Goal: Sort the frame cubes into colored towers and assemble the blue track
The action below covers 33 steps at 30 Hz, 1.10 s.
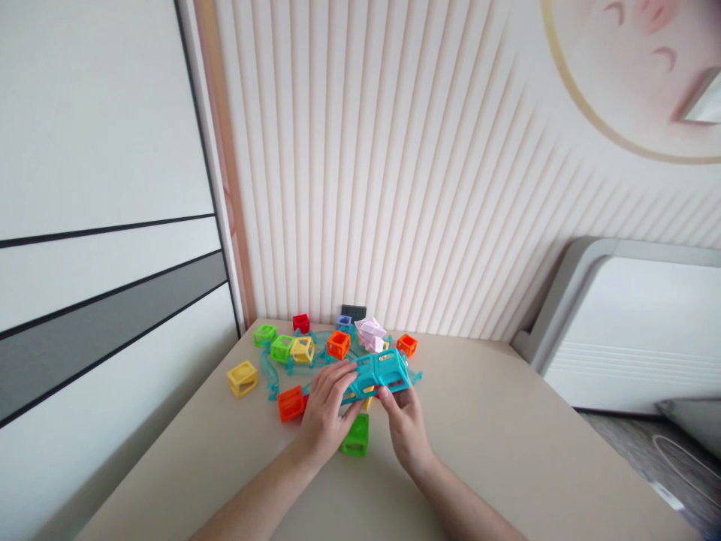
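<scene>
A row of joined teal hollow cube blocks (376,370) is held at a tilt above the table, its right end higher. My left hand (330,406) wraps round its left end, fingers over the top. The right end rests in my right hand (404,421), thumb on the near side and fingers behind. Below the row, between my wrists, lies a green block (356,436). An orange block (291,404) sits just left of my left hand. Part of a yellow piece (368,402) shows beneath the row; the rest is hidden.
Behind my hands on the beige table (478,421) lie several more blocks, including a yellow one (242,379) and a red one (301,323). Among them are clear blue track pieces (271,376) and a pale pink faceted object (370,334). A ribbed wall (360,150) stands behind.
</scene>
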Each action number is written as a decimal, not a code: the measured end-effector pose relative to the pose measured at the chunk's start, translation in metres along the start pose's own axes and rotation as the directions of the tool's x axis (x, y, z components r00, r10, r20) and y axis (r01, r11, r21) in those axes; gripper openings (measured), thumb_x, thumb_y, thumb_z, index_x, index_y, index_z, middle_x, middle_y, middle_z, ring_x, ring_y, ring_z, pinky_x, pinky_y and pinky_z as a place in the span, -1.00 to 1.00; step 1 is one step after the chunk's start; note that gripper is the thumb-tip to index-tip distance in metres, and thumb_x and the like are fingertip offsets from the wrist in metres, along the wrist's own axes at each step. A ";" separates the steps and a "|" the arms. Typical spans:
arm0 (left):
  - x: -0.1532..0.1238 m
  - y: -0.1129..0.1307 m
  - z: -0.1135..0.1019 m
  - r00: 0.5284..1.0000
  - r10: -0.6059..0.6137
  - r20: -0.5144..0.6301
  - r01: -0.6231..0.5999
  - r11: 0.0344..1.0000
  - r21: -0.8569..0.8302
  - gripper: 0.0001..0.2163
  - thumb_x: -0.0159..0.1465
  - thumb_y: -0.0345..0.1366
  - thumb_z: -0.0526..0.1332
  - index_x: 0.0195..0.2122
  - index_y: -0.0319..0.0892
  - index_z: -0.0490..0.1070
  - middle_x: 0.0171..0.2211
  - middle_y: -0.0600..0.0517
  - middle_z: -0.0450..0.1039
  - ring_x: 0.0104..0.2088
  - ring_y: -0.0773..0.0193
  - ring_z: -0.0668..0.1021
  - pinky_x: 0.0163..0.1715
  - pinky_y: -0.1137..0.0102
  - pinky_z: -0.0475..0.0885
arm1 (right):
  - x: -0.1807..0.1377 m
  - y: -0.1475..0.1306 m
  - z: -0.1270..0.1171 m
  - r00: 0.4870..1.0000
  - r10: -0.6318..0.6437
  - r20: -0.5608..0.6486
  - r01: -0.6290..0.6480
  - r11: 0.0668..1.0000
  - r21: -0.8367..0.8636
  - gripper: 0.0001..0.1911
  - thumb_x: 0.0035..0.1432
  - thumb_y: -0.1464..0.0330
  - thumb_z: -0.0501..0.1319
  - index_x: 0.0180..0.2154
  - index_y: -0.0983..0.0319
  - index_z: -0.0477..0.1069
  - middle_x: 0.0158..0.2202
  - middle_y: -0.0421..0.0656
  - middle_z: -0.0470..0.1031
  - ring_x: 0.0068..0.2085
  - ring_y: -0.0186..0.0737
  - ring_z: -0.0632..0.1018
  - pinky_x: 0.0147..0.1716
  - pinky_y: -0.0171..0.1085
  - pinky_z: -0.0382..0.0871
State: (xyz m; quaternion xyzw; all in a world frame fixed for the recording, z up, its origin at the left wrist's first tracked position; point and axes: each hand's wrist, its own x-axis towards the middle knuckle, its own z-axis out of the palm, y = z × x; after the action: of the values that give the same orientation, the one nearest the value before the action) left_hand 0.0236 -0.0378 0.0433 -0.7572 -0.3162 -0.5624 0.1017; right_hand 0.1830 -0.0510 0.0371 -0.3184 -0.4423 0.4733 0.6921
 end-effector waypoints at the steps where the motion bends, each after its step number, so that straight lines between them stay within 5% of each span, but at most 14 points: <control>1: 0.000 -0.001 0.000 1.000 0.014 0.016 -0.014 1.000 -0.012 -0.66 0.31 -0.39 0.28 0.11 -0.16 0.33 -0.01 -0.15 0.55 0.08 0.04 0.56 0.05 0.11 0.52 | 0.000 0.001 -0.001 1.000 -0.005 -0.003 0.005 1.000 -0.003 -0.60 0.09 0.13 0.44 -0.09 0.17 0.52 -0.13 -0.13 0.65 -0.17 -0.15 0.61 -0.08 -0.17 0.52; 24: 0.005 0.004 -0.004 0.997 0.080 0.017 -0.080 0.997 0.007 -0.64 0.31 -0.43 0.27 0.12 -0.20 0.34 -0.03 -0.16 0.58 0.07 0.06 0.59 0.05 0.13 0.55 | -0.004 0.004 -0.002 0.994 -0.092 -0.051 0.089 0.994 -0.065 -0.66 0.10 0.16 0.43 -0.14 0.17 0.51 -0.17 -0.11 0.65 -0.23 -0.14 0.62 -0.15 -0.16 0.55; 33: 0.000 0.007 -0.004 0.990 0.125 0.062 -0.126 0.992 0.014 -0.62 0.34 -0.39 0.25 0.17 -0.20 0.30 0.00 -0.18 0.57 0.10 0.05 0.57 0.09 0.08 0.51 | -0.003 0.018 -0.018 0.999 -0.019 0.044 0.020 1.000 -0.018 -0.45 0.08 0.12 0.43 0.07 0.15 0.43 -0.17 -0.08 0.65 -0.12 -0.01 0.63 -0.02 -0.01 0.51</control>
State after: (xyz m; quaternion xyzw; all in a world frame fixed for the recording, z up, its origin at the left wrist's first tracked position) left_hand 0.0246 -0.0459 0.0461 -0.7916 -0.2758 -0.5286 0.1339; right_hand 0.1925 -0.0480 0.0134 -0.3099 -0.4645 0.4694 0.6840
